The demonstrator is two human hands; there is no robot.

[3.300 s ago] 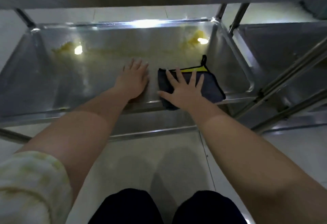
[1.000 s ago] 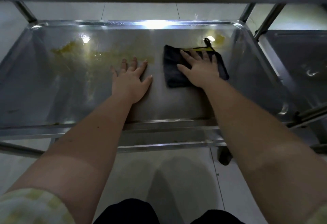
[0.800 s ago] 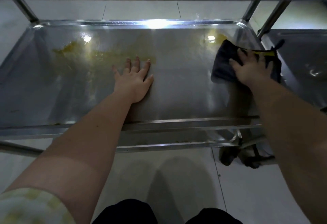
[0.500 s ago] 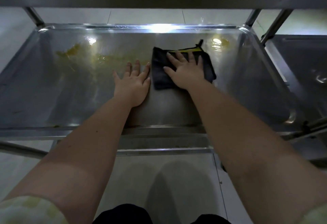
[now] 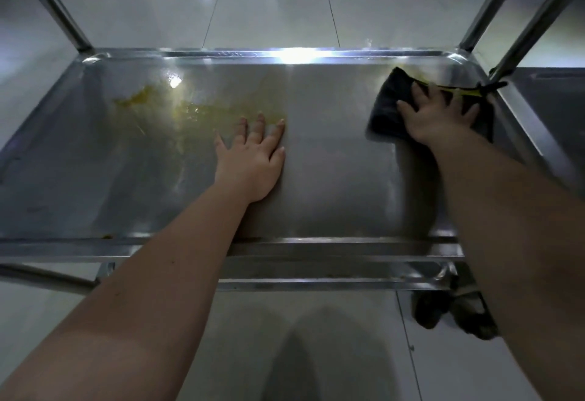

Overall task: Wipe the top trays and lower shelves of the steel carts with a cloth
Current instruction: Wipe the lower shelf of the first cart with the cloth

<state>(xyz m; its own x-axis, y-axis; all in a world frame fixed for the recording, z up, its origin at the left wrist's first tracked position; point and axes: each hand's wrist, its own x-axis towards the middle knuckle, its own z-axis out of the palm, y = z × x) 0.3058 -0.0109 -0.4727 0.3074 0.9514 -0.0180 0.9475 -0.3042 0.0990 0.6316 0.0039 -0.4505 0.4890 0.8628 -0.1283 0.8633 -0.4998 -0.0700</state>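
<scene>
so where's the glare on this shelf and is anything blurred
Head view: strong white glare on the far rim of the lower shelf, a smaller hotspot near the yellow smear; the right hand and dark cloth look slightly motion-blurred, the left hand sharp; the cart posts splay from wide-angle distortion; overall dim.

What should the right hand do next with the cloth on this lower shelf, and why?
Probably sweep the cloth leftward across the shelf toward the yellow smear. The right hand presses the cloth flat in the far right corner, while the smear lies unwiped left of centre, by the fingertips of the left hand.
</scene>
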